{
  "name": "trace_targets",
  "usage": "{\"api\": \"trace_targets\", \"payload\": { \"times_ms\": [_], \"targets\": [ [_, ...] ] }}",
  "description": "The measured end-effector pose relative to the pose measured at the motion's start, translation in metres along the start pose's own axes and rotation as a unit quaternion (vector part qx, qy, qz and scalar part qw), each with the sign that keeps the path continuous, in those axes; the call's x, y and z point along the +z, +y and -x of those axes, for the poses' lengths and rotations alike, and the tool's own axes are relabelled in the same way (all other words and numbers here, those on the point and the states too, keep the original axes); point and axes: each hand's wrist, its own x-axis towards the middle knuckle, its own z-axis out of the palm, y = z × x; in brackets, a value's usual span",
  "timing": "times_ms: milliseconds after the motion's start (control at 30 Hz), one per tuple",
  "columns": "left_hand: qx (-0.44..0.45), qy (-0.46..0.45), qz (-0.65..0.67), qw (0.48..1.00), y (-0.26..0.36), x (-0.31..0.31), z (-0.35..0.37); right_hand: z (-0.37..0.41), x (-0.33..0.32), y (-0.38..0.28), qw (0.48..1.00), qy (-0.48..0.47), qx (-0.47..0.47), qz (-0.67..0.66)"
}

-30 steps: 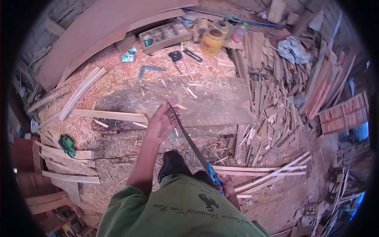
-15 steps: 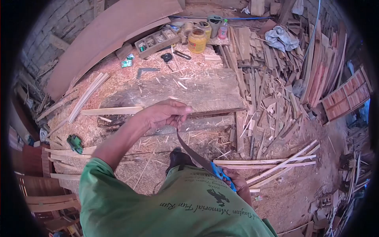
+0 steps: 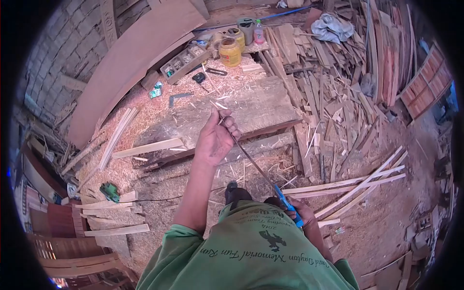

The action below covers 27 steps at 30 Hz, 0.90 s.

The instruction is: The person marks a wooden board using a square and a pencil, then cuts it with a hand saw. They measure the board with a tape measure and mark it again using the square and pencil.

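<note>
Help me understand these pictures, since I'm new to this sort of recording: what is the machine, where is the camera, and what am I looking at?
There is no machine here, just a person working with bare hands. Every picture comes from one camera worn on the head, looking forward and down, so you also see the green shirt.

The right hand grips the blue handle of what looks like a handsaw; the left hand holds it near the blade's far end.

Ahead lies a weathered board among wood shavings. Beyond it are a metal square, a black tape measure, a divided box and a yellow container.
</note>
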Motion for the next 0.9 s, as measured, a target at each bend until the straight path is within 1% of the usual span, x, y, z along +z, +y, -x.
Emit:
{"api": "trace_targets", "payload": {
  "times_ms": [67, 100, 167, 267, 333, 400, 467, 500, 533, 567, 600, 633, 700, 733, 800, 833, 900],
  "targets": [
    [-0.063, -0.035, -0.053, 0.996, 0.013, -0.004, 0.002, 0.009, 0.015, 0.004, 1.000, 0.000, -0.012, 0.020],
    [-0.095, -0.052, -0.079, 0.991, 0.022, -0.004, 0.002, 0.009, 0.009, 0.006, 0.999, 0.006, -0.018, 0.034],
    [-0.157, -0.026, -0.162, 0.974, 0.039, 0.001, 0.001, 0.009, -0.004, 0.010, 0.997, 0.021, -0.031, 0.063],
    [-0.238, 0.003, -0.281, 0.930, 0.058, 0.009, -0.005, 0.017, 0.022, 0.008, 0.992, 0.047, -0.027, 0.110],
    [-0.295, 0.007, -0.359, 0.885, 0.067, 0.014, -0.008, 0.020, 0.034, 0.009, 0.986, 0.057, -0.029, 0.157],
    [-0.363, 0.000, -0.433, 0.825, 0.076, 0.016, -0.011, 0.014, 0.038, 0.008, 0.979, 0.069, -0.020, 0.192],
    [-0.394, 0.016, -0.509, 0.765, 0.079, 0.008, -0.013, 0.011, 0.033, 0.006, 0.972, 0.092, 0.002, 0.215],
    [-0.408, 0.025, -0.542, 0.734, 0.079, 0.001, -0.013, 0.008, 0.027, 0.003, 0.982, 0.073, 0.013, 0.174],
    [-0.341, 0.043, -0.462, 0.817, 0.081, -0.011, -0.020, 0.000, 0.023, 0.001, 0.990, 0.053, 0.024, 0.132],
    [-0.269, 0.061, -0.377, 0.884, 0.084, -0.030, -0.031, -0.008, 0.021, 0.000, 0.995, 0.031, 0.033, 0.089],
    [-0.191, 0.077, -0.286, 0.936, 0.083, -0.045, -0.041, -0.017, 0.028, 0.000, 0.999, -0.033, 0.036, 0.018],
    [-0.125, 0.113, -0.228, 0.959, 0.077, -0.052, -0.046, -0.026, 0.037, -0.001, 0.999, -0.024, 0.036, -0.008],
    [0.009, 0.178, -0.099, 0.979, 0.060, -0.063, -0.047, -0.044, 0.058, -0.005, 0.998, -0.004, 0.031, -0.055],
    [0.037, 0.189, -0.044, 0.980, 0.054, -0.069, -0.048, -0.057, 0.064, -0.006, 0.998, -0.018, 0.038, -0.057],
    [0.071, 0.220, 0.028, 0.973, 0.048, -0.091, -0.057, -0.090, 0.075, -0.006, 0.995, -0.043, 0.063, -0.059],
    [0.089, 0.238, 0.063, 0.965, 0.046, -0.107, -0.060, -0.102, 0.090, -0.005, 0.997, -0.025, 0.061, -0.028],
    [0.090, 0.267, 0.094, 0.955, 0.047, -0.145, -0.070, -0.124, 0.127, -0.003, 0.998, 0.007, 0.059, 0.033]
  ]
}}
